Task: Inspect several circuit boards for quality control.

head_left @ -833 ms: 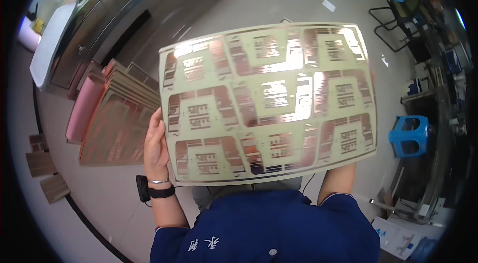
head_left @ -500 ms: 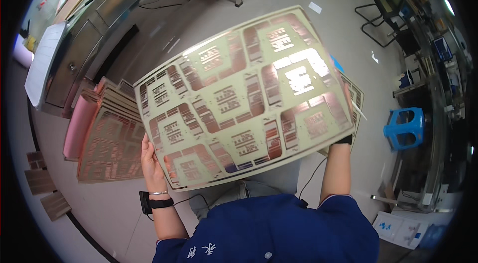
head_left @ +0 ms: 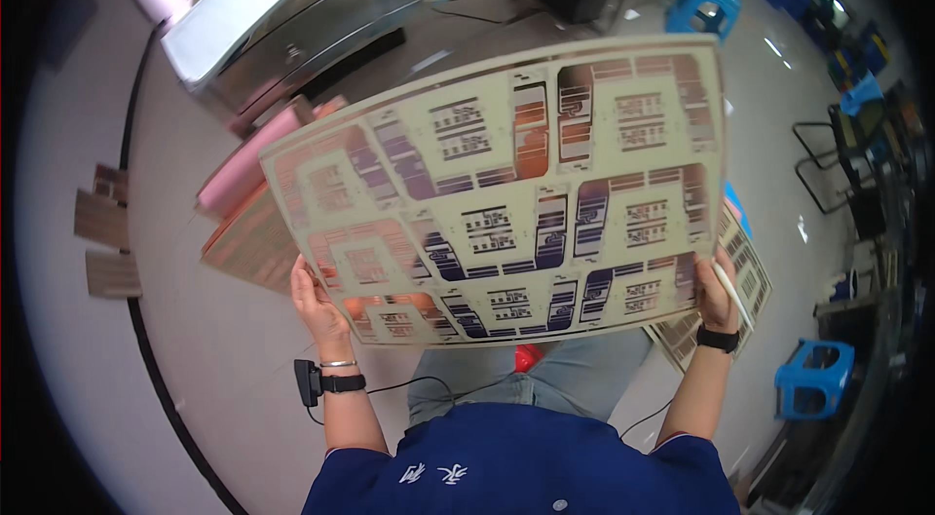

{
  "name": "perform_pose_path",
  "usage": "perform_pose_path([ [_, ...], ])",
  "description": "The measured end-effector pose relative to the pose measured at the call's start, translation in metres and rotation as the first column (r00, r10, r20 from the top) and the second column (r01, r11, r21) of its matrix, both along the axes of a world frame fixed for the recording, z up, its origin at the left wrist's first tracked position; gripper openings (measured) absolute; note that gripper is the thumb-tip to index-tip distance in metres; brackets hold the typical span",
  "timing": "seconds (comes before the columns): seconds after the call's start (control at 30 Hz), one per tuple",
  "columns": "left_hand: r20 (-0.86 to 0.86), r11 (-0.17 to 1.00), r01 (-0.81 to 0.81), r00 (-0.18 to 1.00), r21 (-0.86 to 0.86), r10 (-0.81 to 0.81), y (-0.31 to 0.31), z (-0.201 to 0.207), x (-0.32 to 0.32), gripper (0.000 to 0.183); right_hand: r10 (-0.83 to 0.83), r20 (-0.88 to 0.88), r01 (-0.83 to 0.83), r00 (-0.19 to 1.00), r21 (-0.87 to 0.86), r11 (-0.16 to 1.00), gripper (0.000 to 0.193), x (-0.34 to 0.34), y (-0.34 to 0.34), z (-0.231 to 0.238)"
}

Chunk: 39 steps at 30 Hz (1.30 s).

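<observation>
A large pale-green circuit board panel (head_left: 506, 267) with repeating copper patterns is held up in front of me, tilted, between both hands. My left hand (head_left: 319, 305) grips its lower left edge, fingers partly hidden by the panel. On the opposite edge, my right hand (head_left: 717, 299) closes around the panel's lower right side. That same hand also has a slim white pen-like stick (head_left: 732, 297) in it, pointing down and outward. Behind my right hand, more patterned panels (head_left: 748, 293) show partly, covered by the held one.
Copper-patterned panels (head_left: 251, 240) lean with pink sheets (head_left: 251, 156) at left, beneath a metal workbench (head_left: 355, 33). A white tray-like board (head_left: 229, 18) juts from the bench. Blue stools stand at far right (head_left: 703, 6) and near right (head_left: 816, 379). A cable hangs near my left wrist.
My view has swung left. The panel now lies more level, its reflections shifted, and both hands keep their hold. My right hand and the white stick show more fully.
</observation>
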State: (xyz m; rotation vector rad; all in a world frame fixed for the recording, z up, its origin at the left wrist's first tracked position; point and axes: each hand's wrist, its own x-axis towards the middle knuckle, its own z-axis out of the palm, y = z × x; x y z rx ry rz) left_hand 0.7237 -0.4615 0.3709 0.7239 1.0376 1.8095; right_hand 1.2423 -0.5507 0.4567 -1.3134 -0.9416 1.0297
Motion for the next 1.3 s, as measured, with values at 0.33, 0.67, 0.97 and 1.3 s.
perform_pose_path([
  [0.33,0.413,0.877,0.076,0.899,-0.474,0.145,-0.058,-0.106,-0.031,0.047,0.454,0.741,-0.834,0.494,0.255,0.490,0.030,-0.232,0.084,0.035],
  [0.67,0.693,0.966,0.041,0.705,-0.256,0.154,-0.099,-0.175,-0.032,0.041,0.308,0.951,-0.984,-0.041,-0.091,0.151,0.035,-0.312,0.069,-0.065],
  [0.97,0.747,0.945,0.037,0.622,-0.325,0.233,-0.001,-0.211,-0.041,0.038,0.333,0.918,-0.885,0.214,0.038,0.463,0.039,-0.263,0.078,-0.042],
  [1.3,0.775,0.961,0.262,0.624,-0.088,-0.099,0.089,-0.096,0.002,0.039,-0.139,0.764,0.163,0.630,0.045,0.986,0.028,-0.056,0.008,-0.045],
])
